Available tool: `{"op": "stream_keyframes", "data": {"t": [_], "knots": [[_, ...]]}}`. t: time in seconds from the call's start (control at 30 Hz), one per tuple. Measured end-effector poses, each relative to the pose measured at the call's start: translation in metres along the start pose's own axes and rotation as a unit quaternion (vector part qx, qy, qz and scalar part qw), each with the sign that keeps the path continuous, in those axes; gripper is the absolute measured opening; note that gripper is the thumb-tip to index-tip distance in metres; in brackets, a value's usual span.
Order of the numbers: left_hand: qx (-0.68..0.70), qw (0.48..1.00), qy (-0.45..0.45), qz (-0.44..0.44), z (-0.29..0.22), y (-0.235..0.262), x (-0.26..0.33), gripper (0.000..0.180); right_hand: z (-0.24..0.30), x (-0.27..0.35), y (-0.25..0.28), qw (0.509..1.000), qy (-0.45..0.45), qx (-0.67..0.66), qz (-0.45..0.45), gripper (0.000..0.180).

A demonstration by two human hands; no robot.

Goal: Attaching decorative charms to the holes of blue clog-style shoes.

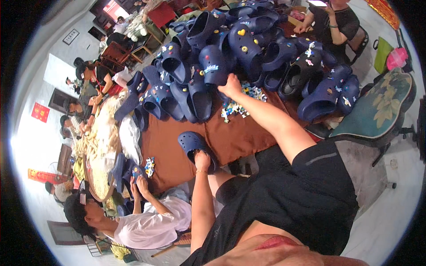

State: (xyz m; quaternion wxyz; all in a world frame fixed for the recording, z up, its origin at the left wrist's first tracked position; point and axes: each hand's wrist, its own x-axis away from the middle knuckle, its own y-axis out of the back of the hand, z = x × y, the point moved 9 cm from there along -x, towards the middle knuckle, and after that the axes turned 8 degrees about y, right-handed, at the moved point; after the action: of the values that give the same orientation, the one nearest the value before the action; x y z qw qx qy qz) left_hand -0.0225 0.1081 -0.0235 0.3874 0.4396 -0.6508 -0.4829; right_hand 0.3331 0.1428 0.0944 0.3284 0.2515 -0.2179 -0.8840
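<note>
Head view: a brown-covered table is seen from above, with dark blue foam clogs heaped along its far side.
Left hand: it is closed on the single clog, which is held at the table's near edge by its heel end, apart from the pile.
Right hand: it is stretched out to the clog pile and rests at its near edge; whether the fingers are closed on anything cannot be told.
Charms: a scatter of small coloured pieces lies on the cloth just under the right hand.
Handling of the clog: it is judged light, soft and springy, not fragile; the perforated upper flexes, so the thicker heel rim or sole edge is the firmer place to hold.
Handling of the charms: they are judged tiny and easily scattered, best pinched singly.
Co-worker: a person in a white shirt, seated to the left, handles another clog with both hands.
Chair: a patterned green seat stands to the right of the table.
</note>
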Motion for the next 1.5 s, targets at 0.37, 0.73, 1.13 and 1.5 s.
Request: {"op": "stream_keyframes", "data": {"t": [0.37,0.73,1.13,1.5], "knots": [[-0.018,0.997,-0.074,-0.010,0.053,0.034,0.002,0.020,-0.012,0.123,-0.009,0.924,0.034,-0.194,0.327,0.057],[0.242,0.938,-0.078,-0.235,-0.052,0.108,0.096,0.020,-0.041,0.257,-0.056,0.835,-0.131,-0.126,0.519,0.071],[0.152,0.977,-0.122,-0.082,-0.119,0.017,0.068,0.021,0.022,0.195,-0.016,0.935,0.117,-0.011,0.336,0.037],[0.088,0.992,-0.086,0.013,-0.117,-0.023,0.049,0.034,0.067,0.219,-0.068,0.871,0.306,0.099,0.373,0.034]]}}
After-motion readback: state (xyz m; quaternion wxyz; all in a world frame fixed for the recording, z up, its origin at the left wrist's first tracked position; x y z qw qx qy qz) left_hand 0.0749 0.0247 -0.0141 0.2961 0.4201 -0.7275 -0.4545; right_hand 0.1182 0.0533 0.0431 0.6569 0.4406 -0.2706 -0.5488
